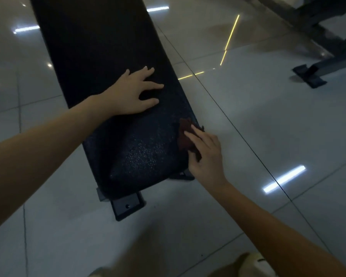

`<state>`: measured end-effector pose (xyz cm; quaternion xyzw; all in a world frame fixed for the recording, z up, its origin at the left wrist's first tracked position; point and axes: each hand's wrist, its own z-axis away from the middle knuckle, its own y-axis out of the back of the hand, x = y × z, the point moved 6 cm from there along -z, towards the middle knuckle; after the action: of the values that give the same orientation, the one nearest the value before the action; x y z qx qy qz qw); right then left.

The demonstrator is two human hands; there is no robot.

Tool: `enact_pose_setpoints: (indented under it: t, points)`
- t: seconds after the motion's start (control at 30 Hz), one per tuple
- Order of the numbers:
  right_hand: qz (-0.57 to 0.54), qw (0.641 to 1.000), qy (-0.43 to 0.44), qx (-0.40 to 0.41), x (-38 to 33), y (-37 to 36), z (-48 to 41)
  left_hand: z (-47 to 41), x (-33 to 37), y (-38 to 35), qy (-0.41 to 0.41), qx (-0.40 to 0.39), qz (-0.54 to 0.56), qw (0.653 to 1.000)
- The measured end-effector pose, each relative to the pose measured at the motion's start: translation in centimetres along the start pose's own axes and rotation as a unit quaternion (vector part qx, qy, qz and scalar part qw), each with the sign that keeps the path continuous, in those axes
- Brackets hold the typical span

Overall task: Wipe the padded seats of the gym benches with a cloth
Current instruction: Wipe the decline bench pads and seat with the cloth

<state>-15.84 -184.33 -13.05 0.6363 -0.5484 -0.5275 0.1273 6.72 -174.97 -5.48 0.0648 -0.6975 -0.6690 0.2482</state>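
One left hand [132,92] lies flat on the black padded seat [100,47], palm down, its fingers spread and released, holding nothing. There is one seat in front of the person, long and narrow, running from the top of the view down to its near end, where two dark feet of the bench [126,206] show beneath it on the glossy tiled floor [248,116]. At the seat's right edge, near that end, sits one cloth [185,134] — dark reddish, bunched, touching the pad. The right hand [206,156] grips it, fingers laid over the top with a fold of cloth caught beneath them. Further right and well apart, one dark metal frame [324,62] of other equipment stands on the tiles. At the bottom edge, one pale shoe [254,262] shows.
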Motion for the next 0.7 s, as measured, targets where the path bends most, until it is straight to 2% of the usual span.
enact_pose_setpoints:
  t: [0.17, 0.3, 0.43, 0.57, 0.7]
  points:
    - [-0.023, 0.996, -0.068, 0.052, -2.4, -0.9, 2.6, -1.2, 4.3, -2.9, -0.106, -0.026, -0.042, 0.993]
    - [-0.057, 0.994, -0.077, 0.055, -6.1, -2.9, 6.6, -0.4, 6.1, -5.3, -0.183, -0.036, -0.088, 0.978]
    - [-0.078, 0.993, -0.072, 0.058, -8.7, -4.5, 9.3, 0.8, 6.1, -5.1, -0.219, -0.039, -0.119, 0.968]
    - [-0.061, 0.993, -0.072, 0.075, -7.1, -4.0, 9.2, 3.0, 7.3, -6.6, -0.238, -0.046, -0.123, 0.962]
    - [-0.047, 0.973, -0.16, 0.157, -3.0, -2.5, 8.6, 3.5, 7.9, -6.6, -0.244, -0.067, -0.132, 0.958]
